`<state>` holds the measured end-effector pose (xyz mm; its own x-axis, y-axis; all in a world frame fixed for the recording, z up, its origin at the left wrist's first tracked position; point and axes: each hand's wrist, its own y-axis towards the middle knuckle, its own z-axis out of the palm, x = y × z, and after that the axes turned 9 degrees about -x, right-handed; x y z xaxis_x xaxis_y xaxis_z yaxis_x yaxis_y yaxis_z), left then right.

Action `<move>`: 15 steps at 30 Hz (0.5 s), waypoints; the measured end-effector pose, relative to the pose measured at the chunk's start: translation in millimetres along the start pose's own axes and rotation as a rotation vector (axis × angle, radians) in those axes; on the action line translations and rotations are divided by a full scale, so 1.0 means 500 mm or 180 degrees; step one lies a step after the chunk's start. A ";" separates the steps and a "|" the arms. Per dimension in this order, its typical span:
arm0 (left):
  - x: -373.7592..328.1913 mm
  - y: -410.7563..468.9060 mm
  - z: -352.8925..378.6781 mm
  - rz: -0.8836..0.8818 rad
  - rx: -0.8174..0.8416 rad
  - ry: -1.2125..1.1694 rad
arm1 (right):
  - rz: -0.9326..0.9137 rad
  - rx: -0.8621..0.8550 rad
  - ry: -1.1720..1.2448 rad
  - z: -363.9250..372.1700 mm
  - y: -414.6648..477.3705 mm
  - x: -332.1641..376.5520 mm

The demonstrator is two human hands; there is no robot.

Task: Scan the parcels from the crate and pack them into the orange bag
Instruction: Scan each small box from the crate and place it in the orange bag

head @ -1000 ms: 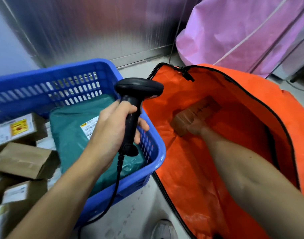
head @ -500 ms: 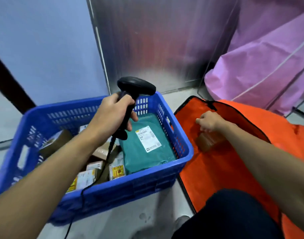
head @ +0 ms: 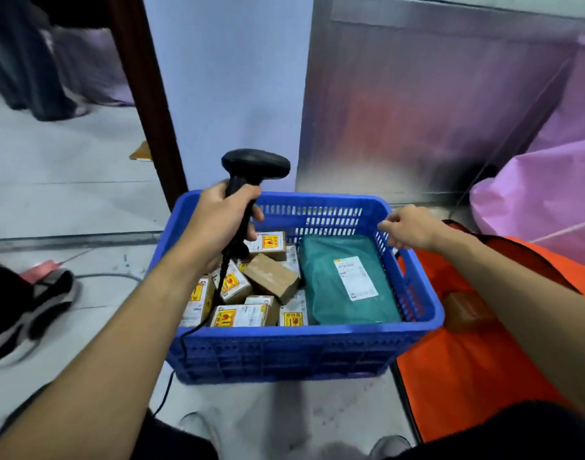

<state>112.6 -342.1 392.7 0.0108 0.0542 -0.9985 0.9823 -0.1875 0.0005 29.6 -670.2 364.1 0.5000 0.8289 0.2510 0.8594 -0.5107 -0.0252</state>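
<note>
Over the blue crate (head: pixel 304 346), left hand (head: pixel 218 220) clenched round upright scanner (head: pixel 256 164) (head aimed right), right hand (head: pixel 410 227) loosely curled, empty, above right rim, teal parcel (head: pixel 331 293) flat inside, lengthwise near-to-far

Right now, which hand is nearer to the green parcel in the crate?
Right. The right hand hovers empty above the far right corner of the green parcel; the left hand grips the scanner over the small boxes beside it.
</note>
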 end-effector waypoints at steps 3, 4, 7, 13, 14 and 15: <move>-0.006 0.016 -0.040 0.0033 0.0010 0.0091 | -0.0250 0.0143 0.0076 0.048 0.004 0.067; -0.003 0.022 -0.050 0.0050 0.0022 0.0146 | -0.0319 0.0172 0.0115 0.067 0.007 0.085; 0.019 0.046 -0.080 0.0130 -0.0054 0.0403 | -0.0495 0.0251 0.0252 0.122 0.010 0.143; 0.091 0.084 -0.119 -0.0085 -0.0257 0.0932 | -0.0664 0.0843 0.0392 0.257 -0.001 0.264; 0.095 0.091 -0.125 -0.0103 -0.0248 0.1069 | -0.0667 0.1027 0.0348 0.286 -0.001 0.279; 0.097 0.096 -0.131 -0.0119 -0.0272 0.1124 | -0.0674 0.1238 0.0304 0.315 -0.003 0.291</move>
<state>172.7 -284.0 347.9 0.0240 0.3976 -0.9172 0.9951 -0.0972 -0.0161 117.9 -512.6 248.4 0.3123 0.8718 0.3775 0.9272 -0.1932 -0.3209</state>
